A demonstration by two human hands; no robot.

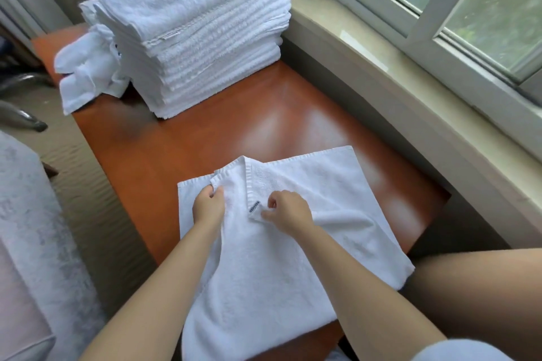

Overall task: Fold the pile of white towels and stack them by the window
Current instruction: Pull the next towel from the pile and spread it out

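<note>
1. Towel (pixel 293 243): white, lying spread on the near end of the table (pixel 205 132), partly folded, its near edge hanging over the table edge toward the person. One flap is lying turned over the middle, with a small dark label (pixel 254 206) showing on its hem; the print is too small to read.
2. Left hand (pixel 208 206): fingers curling round a corner of the flap, thumb on top, gripping the hem. The fingertips are hiding under the cloth.
3. Right hand (pixel 289 209): thumb and forefinger pinching the other corner of the flap, just right of the label; the remaining fingers are curling loosely above the pinch.
4. Stack of folded towels (pixel 202 47): standing well beyond both sets of fingers, at the far end of the table, beside the window sill (pixel 381 67). Its top is running out of view, so the count is unclear.
5. Loose towels (pixel 88 73): bunching against the stack's left side, drooping over the table edge; how many is hard to make out.
6. Window (pixel 469 9): lying to the right of the right fingers, showing blurred green outside.
7. Bare leg (pixel 475 296): showing at lower right, cut off by the edge.
</note>
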